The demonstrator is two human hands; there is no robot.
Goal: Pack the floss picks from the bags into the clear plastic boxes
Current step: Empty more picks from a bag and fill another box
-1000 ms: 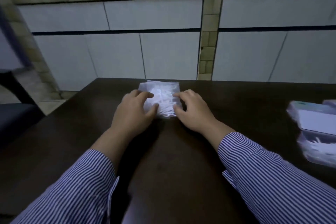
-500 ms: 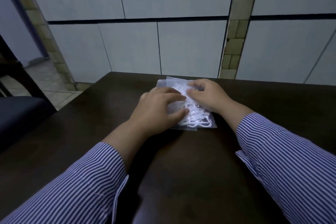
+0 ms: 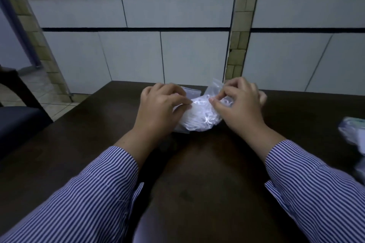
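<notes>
A clear plastic bag of white floss picks [image 3: 199, 117] lies near the far edge of the dark wooden table [image 3: 197, 183]. My left hand [image 3: 160, 108] grips the bag's left side with curled fingers. My right hand [image 3: 239, 104] pinches the bag's right top edge, which is lifted and bent upward. The bag bulges in a curve between the two hands. At the right edge of the view, blurred clear boxes and bags [image 3: 353, 134] lie on the table, partly cut off.
A white tiled wall with tan brick bands [image 3: 235, 61] rises just beyond the table's far edge. A dark chair [image 3: 17, 122] stands at the left beside the table. My striped sleeves cover the near part of the table.
Both hands went from pressing flat on the bag to gripping its two sides. The right side of the bag has been lifted and bent up. The view swung back right.
</notes>
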